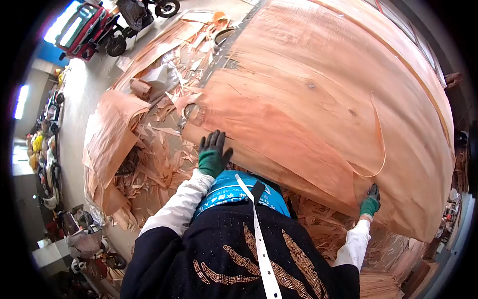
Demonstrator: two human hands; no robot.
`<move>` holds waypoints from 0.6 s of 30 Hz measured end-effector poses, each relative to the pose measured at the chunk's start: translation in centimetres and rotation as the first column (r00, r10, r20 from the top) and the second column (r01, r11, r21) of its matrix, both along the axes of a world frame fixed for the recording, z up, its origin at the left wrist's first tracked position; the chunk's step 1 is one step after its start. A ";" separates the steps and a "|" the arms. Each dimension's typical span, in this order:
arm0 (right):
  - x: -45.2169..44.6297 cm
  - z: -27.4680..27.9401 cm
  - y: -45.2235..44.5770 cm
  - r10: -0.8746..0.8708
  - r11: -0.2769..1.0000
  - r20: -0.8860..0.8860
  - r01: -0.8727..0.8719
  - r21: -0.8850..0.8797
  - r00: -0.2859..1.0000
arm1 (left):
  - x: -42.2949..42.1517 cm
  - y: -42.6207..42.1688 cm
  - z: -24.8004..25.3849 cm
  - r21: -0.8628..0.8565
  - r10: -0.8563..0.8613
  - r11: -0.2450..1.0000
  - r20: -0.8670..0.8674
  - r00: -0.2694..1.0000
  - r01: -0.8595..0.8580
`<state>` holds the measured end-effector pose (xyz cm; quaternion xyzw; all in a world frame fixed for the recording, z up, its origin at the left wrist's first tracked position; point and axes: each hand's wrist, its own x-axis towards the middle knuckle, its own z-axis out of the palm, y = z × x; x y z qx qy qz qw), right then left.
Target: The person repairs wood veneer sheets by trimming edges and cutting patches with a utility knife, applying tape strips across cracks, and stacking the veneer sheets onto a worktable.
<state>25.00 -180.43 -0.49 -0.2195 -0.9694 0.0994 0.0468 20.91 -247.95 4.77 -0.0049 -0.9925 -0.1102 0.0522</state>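
Note:
Both my hands wear green gloves with black fingers. My left hand (214, 153) lies at the near left edge of a large wood veneer sheet (308, 114), its fingers spread. My right hand (371, 200) rests on the sheet's near edge farther right, fingers stretched forward and close together; its thumb is hard to make out. Between the hands lies a darker, reddish veneer piece (279, 137) on top of the paler sheet. A thin curled strip (382, 149) sits on the sheet above my right hand.
Torn veneer scraps (159, 159) cover the floor to the left and under the near edge. A bent veneer piece (112, 134) stands among them. A red three-wheeled vehicle (82, 32) and a motorcycle wheel (167, 7) are at the far left. Several parked bikes line the left side.

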 end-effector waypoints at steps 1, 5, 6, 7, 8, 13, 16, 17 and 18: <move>-0.4 1.8 -0.8 -0.048 0.970 0.008 0.049 -0.240 0.999 | -0.8 -1.0 0.4 -0.004 0.003 1.000 0.010 1.000 -0.003; 0.3 7.0 -10.5 0.430 0.896 -0.096 -0.437 -0.082 0.898 | -3.7 -4.7 3.4 -0.145 -0.149 0.978 0.034 0.988 0.153; 0.6 7.2 -12.8 0.467 0.875 -0.049 -0.470 -0.119 0.883 | -4.5 -5.9 2.7 -0.143 -0.195 0.968 0.091 0.977 0.207; 1.0 7.4 -15.0 0.504 0.852 -0.002 -0.498 -0.159 0.864 | -5.5 -6.3 2.8 -0.166 -0.210 0.958 0.153 0.966 0.235; 1.0 9.1 -18.4 0.429 0.877 0.057 -0.401 -0.267 0.901 | -6.3 -6.6 3.2 -0.187 -0.223 0.946 0.216 0.951 0.265; 1.7 4.9 -17.5 0.298 0.899 0.040 -0.266 -0.349 0.954 | -8.0 -8.4 1.3 -0.200 -0.357 0.909 0.082 0.931 0.366; 1.5 5.4 -16.4 0.398 0.892 -0.107 -0.411 -0.188 0.911 | -9.0 -9.3 1.9 -0.147 -0.427 0.898 -0.050 0.903 0.416; 0.9 5.6 -15.3 0.423 0.901 0.015 -0.418 -0.117 0.906 | -9.3 -9.5 2.9 -0.131 -0.432 0.896 -0.023 0.902 0.425; -0.1 6.5 -14.6 0.434 0.901 0.141 -0.432 -0.049 0.890 | -10.2 -9.8 3.7 -0.099 -0.450 0.891 -0.077 0.890 0.442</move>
